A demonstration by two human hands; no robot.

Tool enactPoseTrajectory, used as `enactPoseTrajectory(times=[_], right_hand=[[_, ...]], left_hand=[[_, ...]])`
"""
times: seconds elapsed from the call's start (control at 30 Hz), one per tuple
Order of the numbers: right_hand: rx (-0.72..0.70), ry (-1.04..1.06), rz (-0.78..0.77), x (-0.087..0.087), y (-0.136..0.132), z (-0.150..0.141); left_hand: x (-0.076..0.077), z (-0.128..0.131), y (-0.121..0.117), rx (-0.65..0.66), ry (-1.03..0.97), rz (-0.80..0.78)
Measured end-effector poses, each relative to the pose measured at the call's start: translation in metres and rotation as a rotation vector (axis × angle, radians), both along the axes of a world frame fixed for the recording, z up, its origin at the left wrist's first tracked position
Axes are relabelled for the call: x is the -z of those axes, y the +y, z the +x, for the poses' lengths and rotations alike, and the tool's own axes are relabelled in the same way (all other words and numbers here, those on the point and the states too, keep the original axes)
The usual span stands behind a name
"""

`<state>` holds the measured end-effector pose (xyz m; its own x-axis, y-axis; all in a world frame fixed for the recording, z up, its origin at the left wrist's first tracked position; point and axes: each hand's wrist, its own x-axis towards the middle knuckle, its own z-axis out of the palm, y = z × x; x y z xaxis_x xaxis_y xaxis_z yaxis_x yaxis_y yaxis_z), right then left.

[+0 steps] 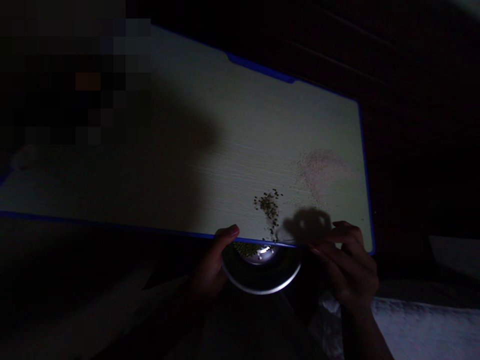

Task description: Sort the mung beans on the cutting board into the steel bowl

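Observation:
A shiny metal bowl is under the front edge of a pale, blue-rimmed board, with small green beans inside it. My left hand is closed at the bowl's left side, its thumb over the board's edge and its other fingers hidden. A small pile of beans lies on the board just above the bowl. To the right, my right hand is pinched at the board's edge. A thin pale line runs from its fingertips toward the beans; what it is I cannot make out.
Pinkish grains are scattered over the board's right side. A dark shadow covers its left part. White quilted cloth lies at the lower right. The surroundings are very dark, and the upper left corner is pixelated.

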<state>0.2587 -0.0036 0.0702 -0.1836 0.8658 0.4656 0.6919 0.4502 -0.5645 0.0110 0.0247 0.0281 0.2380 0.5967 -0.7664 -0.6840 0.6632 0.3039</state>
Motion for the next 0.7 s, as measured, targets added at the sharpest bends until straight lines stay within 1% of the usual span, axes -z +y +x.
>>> enactPoseTrajectory(times=[0.13,0.27,0.37,0.47,0.6,0.7], right_hand=[[0.027,0.009,0.01,-0.001,-0.001,0.001],[0.022,0.022,0.009,-0.003,-0.002,-0.004],[-0.007,0.012,-0.016,-0.004,-0.003,-0.008],[-0.01,0.005,-0.017,-0.002,-0.003,-0.009],[0.098,0.015,0.044,0.0,-0.001,-0.005],[0.168,0.027,0.059,-0.002,0.0,-0.003]], left_hand=[[0.005,-0.007,-0.008,0.0,0.083,0.067],[0.009,-0.016,-0.016,-0.023,0.17,0.132],[0.007,-0.014,-0.013,-0.003,0.15,0.102],[0.001,-0.008,-0.006,0.011,0.094,0.038],[-0.006,-0.001,0.002,0.024,-0.02,-0.015],[-0.005,0.0,0.002,0.007,-0.045,-0.024]])
